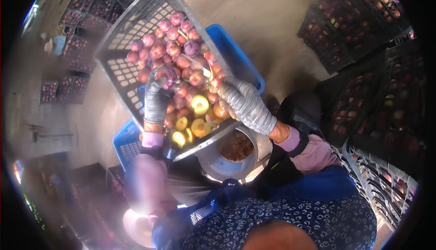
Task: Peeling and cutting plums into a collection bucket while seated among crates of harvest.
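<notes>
Below me a dark plastic crate (117, 37) with slotted walls holds many red-purple plums (157, 50). My left hand (155, 102), in a grey knitted glove, grips a dark plum (167, 75) above the pile. A knife (199, 64) with a thin blade is in my right hand (247, 105), also gloved; its blade points toward the upper left, apart from the held plum. Cut plum halves (200, 127) with yellow flesh lie at the crate's near end. Fingers partly hide the knife's handle.
Under the dark crate sits a blue plastic crate (245, 61). A bucket (204, 161) with brown matter (236, 146) stands between my knees. Stacked plum crates (354, 113) rise close on the right; more crates (80, 52) are on the floor at the far left.
</notes>
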The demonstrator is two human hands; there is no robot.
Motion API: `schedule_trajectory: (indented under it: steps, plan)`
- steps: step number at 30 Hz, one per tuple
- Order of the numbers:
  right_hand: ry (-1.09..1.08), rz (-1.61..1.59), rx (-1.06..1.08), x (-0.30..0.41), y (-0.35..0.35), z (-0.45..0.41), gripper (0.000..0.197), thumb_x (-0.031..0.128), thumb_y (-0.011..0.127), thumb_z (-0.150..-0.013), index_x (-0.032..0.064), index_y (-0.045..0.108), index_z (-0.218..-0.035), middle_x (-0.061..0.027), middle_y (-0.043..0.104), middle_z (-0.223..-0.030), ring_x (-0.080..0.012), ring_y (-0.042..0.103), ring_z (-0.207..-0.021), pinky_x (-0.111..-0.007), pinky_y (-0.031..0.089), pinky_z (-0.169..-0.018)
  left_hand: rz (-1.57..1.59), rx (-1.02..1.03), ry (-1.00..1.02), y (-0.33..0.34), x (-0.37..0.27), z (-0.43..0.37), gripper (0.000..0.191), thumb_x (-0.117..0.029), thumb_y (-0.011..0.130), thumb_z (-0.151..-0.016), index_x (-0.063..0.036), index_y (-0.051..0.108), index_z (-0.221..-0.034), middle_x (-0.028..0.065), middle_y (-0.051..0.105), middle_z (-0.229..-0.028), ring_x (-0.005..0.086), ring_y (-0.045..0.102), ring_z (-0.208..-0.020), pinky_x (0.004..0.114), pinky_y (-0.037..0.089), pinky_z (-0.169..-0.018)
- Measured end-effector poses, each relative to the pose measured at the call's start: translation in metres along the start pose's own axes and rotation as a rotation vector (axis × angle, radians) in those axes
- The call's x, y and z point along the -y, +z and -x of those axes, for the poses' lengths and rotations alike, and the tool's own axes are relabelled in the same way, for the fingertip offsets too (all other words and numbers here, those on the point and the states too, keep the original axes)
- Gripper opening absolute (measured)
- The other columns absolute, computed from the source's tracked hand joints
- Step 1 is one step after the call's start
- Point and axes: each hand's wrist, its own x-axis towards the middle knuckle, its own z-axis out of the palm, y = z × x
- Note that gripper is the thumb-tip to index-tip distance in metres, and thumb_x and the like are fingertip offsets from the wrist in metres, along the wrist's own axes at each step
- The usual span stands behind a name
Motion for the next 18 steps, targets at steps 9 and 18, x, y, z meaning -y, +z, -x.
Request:
schedule_trajectory:
  steps: [9,18]
  plan:
    - [0.103,-0.281,0.251,0.034,0.038,0.046,0.028,0.025,0.047,-0.095,-0.0002,0.06,-0.097,-0.004,0.056,-0.073,-0.0111,0.054,-0.067,-0.026,0.044,-0.059,0.613,-0.075,0.074,0.037,0.01,0.118,0.036,-0.019,0.054,-0.088,-0.0014,0.05,-0.119,0.0139,0.053,-0.122,0.0292,0.05,-0.112,0.05,0.041,-0.098]
    - [0.032,0.053,0.154,0.053,0.049,0.107,0.031,0.028,0.063,-0.084,0.0014,0.059,-0.099,-0.0167,0.063,-0.083,-0.029,0.061,-0.077,-0.035,0.047,-0.069,0.824,-0.066,-0.002,0.066,0.035,0.208,0.048,-0.032,0.056,-0.089,-0.0042,0.042,-0.126,0.0155,0.049,-0.122,0.0286,0.052,-0.11,0.046,0.048,-0.089]
